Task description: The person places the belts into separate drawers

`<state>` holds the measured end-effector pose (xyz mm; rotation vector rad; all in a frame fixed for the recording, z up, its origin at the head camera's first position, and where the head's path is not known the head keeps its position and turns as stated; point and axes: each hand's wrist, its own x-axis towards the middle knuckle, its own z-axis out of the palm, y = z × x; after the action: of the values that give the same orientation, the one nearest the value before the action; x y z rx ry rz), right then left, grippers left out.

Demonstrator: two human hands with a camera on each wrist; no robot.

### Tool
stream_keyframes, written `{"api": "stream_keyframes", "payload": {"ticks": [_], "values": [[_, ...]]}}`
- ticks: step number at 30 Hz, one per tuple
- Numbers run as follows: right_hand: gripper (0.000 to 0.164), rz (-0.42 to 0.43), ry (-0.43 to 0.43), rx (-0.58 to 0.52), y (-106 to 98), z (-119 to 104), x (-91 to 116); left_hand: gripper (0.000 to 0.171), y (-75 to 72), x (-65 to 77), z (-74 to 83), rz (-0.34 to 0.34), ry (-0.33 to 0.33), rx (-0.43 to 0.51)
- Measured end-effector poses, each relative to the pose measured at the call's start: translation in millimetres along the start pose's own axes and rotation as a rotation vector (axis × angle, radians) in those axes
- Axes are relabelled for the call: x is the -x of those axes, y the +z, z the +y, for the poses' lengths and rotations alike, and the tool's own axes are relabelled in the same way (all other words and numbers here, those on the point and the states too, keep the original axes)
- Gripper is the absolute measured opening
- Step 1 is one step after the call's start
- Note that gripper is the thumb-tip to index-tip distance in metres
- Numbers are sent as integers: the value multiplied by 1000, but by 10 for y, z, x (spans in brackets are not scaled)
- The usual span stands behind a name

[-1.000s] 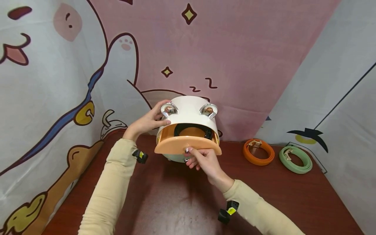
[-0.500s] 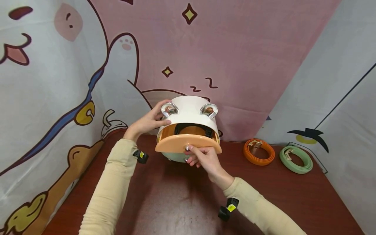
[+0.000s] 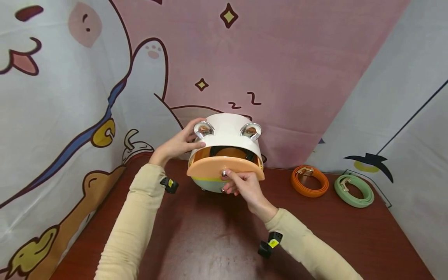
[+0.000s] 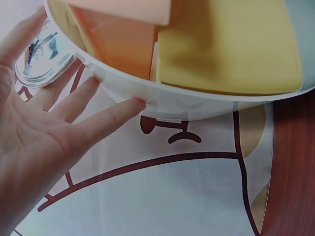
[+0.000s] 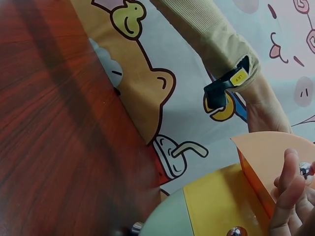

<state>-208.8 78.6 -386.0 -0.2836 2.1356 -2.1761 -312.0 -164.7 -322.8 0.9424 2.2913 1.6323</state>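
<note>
A white, rounded drawer box [image 3: 227, 130] with two silver ear-like ornaments stands at the back of the table. Its orange top drawer [image 3: 206, 168] is partly pulled out, with a coiled black belt [image 3: 217, 149] inside, mostly hidden by the drawer front. My right hand [image 3: 246, 188] pinches the drawer's round silver knob [image 3: 224, 173] between thumb and finger. Against the box's left side, near the silver ear [image 4: 44, 54], my left hand [image 4: 54, 132] rests with spread, fairly straight fingers. Below the orange drawer, yellow [image 5: 216, 201] and pale green [image 5: 167, 219] fronts stay closed.
To the right on the dark red table [image 3: 217, 241] lie a coiled orange belt [image 3: 297, 188] and a coiled light green belt [image 3: 353, 201], both with gold-toned buckles. A cartoon-printed cloth [image 3: 287, 70] hangs close behind the box.
The orange drawer has slid somewhat further into the box, with my right hand on its knob. More of the lower fronts shows, less of the black belt. My left hand keeps its place.
</note>
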Motion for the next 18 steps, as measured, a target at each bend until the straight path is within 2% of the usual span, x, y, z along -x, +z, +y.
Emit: {"api": "stream_keyframes", "payload": {"ticks": [13, 18], "values": [[38, 3, 2, 0, 5, 15, -77, 78, 5, -4, -2, 11, 17, -19], [39, 5, 17, -13, 9, 21, -103, 78, 12, 8, 16, 24, -10, -58]]}}
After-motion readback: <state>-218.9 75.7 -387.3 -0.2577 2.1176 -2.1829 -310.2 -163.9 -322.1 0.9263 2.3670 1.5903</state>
